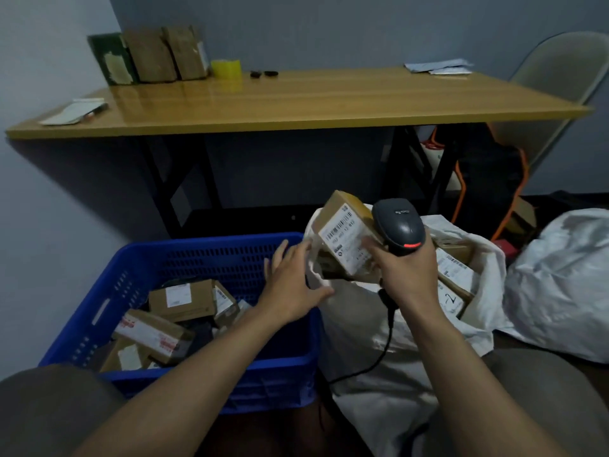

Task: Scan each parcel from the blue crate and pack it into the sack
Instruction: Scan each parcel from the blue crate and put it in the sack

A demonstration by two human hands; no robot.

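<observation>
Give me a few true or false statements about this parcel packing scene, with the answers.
1. The right hand grips the scanner. True.
2. The blue crate is empty. False: several parcels lie in it.
3. The left hand grips a parcel. False: its fingers are straight, beside the sack rim.
4. A yellow tape roll sits on the table. True.

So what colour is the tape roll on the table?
The tape roll is yellow; head view.
</observation>
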